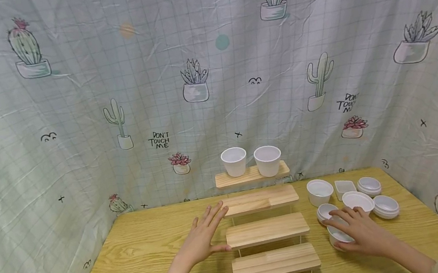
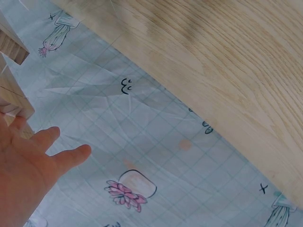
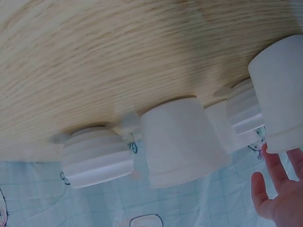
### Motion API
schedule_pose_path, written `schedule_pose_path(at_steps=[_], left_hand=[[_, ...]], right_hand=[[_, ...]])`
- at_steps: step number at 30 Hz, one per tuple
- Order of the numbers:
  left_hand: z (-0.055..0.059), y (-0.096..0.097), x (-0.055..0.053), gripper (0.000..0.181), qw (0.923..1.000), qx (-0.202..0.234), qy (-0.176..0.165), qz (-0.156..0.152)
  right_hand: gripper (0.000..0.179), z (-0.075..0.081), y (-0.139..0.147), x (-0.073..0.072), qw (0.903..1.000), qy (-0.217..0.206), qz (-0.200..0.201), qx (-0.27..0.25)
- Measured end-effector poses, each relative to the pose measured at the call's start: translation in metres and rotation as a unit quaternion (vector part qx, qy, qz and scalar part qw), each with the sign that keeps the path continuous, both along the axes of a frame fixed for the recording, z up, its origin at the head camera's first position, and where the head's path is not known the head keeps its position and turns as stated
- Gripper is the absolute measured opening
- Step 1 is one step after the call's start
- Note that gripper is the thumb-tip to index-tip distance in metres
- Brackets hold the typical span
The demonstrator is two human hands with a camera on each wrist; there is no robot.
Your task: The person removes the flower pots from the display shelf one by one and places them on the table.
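A four-tier wooden stand (image 1: 265, 231) stands mid-table, with two white pots (image 1: 234, 163) on its top tier. My left hand (image 1: 203, 241) lies spread at the stand's left side, its fingertips touching the second tier and the thumb at the tier below. In the left wrist view its fingers (image 2: 71, 158) are extended beside the tier ends. My right hand (image 1: 361, 232) is over a white pot (image 1: 339, 234), fingers on the far side of the rim and thumb on the near side. The right wrist view shows fingertips right at that pot's rim (image 3: 284, 144); the thumb is hidden there.
More white pots stand around the right hand: a round pot (image 1: 320, 193), a square one (image 1: 344, 187), a wide one (image 1: 358, 201) and several low ribbed ones (image 1: 386, 207). A patterned curtain (image 1: 201, 28) hangs behind and along both sides of the wood-grain table (image 1: 146, 245).
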State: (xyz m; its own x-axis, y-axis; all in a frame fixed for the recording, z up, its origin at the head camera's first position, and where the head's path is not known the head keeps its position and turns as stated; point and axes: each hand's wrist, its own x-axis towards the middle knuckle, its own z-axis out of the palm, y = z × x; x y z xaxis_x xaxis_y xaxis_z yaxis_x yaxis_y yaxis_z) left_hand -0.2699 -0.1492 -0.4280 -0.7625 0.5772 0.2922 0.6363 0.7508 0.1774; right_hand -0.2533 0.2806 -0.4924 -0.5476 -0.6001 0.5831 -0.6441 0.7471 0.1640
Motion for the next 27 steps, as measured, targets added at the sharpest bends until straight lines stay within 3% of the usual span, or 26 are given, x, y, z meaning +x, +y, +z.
schedule_pose_path(at_steps=[14,27], left_hand=[[0.000,0.000,0.000,0.094,1.0000,-0.002,-0.002,0.000],[0.001,0.000,0.001,0.094,1.0000,0.003,-0.003,0.001]], right_hand=[[0.060,0.013,-0.002,0.003,0.9999,-0.004,-0.014,-0.002],[0.061,0.029,-0.012,0.002,0.9998,0.016,0.005,-0.010]])
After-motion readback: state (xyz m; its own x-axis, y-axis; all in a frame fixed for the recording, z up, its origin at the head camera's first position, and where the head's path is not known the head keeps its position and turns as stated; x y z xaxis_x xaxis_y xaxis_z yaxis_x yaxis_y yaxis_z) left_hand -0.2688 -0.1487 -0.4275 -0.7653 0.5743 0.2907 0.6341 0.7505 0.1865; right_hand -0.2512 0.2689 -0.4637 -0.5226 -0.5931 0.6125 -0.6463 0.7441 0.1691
